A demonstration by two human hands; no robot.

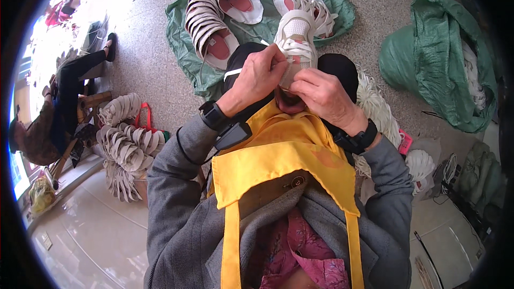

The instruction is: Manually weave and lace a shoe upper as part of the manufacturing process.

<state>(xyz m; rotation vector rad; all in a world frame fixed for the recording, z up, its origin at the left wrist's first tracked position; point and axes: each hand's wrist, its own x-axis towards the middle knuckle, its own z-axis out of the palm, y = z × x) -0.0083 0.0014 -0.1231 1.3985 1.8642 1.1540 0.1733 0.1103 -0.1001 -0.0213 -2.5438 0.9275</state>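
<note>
A white sneaker (296,28) with a mesh toe lies between my knees, toe pointing away from me. White shoelaces (297,48) cross its front. My left hand (259,74) is closed in a pinch at the left side of the lacing, apparently on a lace. My right hand (323,95) pinches at the tongue and collar end of the sneaker, its fingers curled; what lies exactly between the fingertips is hidden. A yellow apron (289,166) covers my lap, just below the shoe.
Ahead, a green woven sheet (334,8) bears nested rows of white shoe uppers (206,18). A green sack (428,59) stands at the right, beside bundled white laces (375,101). More stacked pieces (126,144) lie at the left, near another seated person (48,112).
</note>
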